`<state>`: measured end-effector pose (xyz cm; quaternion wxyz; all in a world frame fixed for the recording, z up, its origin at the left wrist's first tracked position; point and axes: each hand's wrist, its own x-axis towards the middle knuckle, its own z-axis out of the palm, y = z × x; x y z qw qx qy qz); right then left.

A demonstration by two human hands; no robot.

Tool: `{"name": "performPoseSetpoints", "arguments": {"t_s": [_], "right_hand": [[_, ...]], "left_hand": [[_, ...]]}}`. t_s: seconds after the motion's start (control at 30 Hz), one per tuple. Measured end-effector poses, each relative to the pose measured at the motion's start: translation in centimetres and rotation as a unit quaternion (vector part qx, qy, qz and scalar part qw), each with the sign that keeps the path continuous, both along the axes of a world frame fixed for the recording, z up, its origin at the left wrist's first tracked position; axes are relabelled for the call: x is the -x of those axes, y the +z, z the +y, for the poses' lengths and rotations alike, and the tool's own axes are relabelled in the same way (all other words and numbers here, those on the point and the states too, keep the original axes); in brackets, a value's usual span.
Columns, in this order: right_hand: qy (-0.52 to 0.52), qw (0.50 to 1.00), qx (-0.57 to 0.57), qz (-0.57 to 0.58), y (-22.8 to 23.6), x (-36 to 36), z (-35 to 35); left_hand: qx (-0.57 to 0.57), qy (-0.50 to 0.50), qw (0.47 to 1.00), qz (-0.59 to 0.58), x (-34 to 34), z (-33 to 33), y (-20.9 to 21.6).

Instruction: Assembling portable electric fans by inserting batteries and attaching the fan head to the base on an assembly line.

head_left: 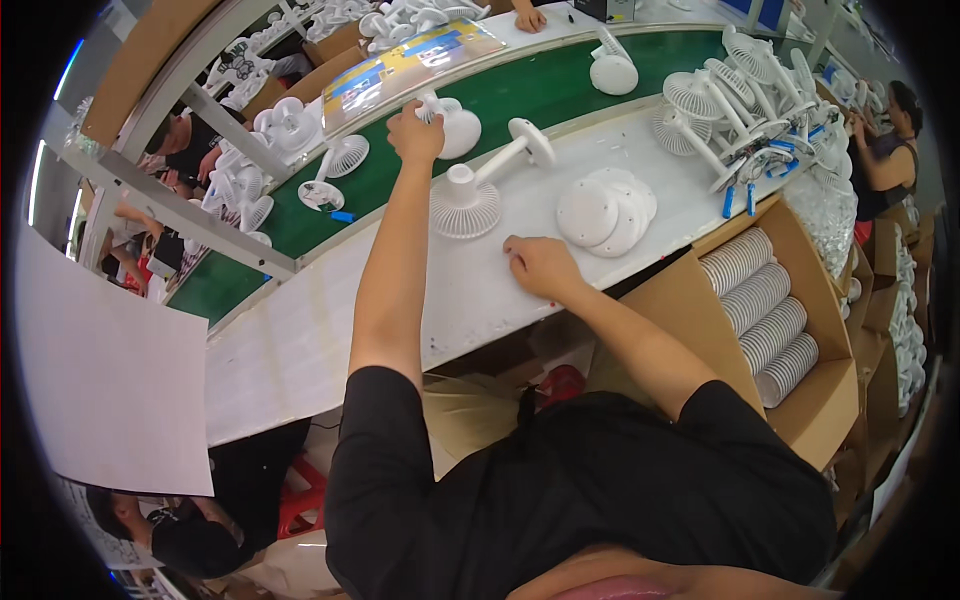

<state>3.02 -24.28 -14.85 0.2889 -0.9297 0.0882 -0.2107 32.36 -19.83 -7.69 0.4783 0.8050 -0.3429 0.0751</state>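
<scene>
My left hand [415, 133] reaches over the green conveyor belt, its fingers closed on a small white fan with a round base [460, 132]. Nearer me, another white fan [466, 208] lies on the white worktable, ribbed cage down, its stem slanting up to a round base [532, 143]. My right hand [543, 266] rests on the table with its fingers curled in, and nothing shows in them. Between that hand and the far right pile lies a loose stack of round white discs [605, 212].
Several white fans with blue-capped wires [735, 110] crowd the table's right end. An open carton [720, 250] of stacked white ribbed discs stands at the near right. Other fans [613, 70] lie on the conveyor [560, 80]. Co-workers sit around; one person's hand [530, 18] is across the belt.
</scene>
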Motion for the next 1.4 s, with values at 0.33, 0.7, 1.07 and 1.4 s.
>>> {"name": "performPoseSetpoints", "arguments": {"t_s": [0.33, 0.7, 1.07, 1.4], "right_hand": [[-0.004, 0.999, 0.034, 0.010, -0.2, -0.8, 0.5], [0.034, 0.999, 0.006, -0.007, 0.3, 0.9, -2.0], [0.028, 0.999, 0.028, 0.014, 3.2, 0.2, 2.9], [0.002, 0.998, 0.066, 0.018, 1.9, -3.1, 8.2]], "left_hand": [[-0.271, -0.108, 0.956, 0.007, 6.9, 5.6, -0.2], [0.457, 0.154, 0.737, 0.474, 16.5, 35.0, -5.8], [0.690, 0.395, 0.589, 0.145, 6.4, 56.1, -11.0], [0.285, 0.667, 0.680, 0.104, -5.7, 68.4, -7.2]]}}
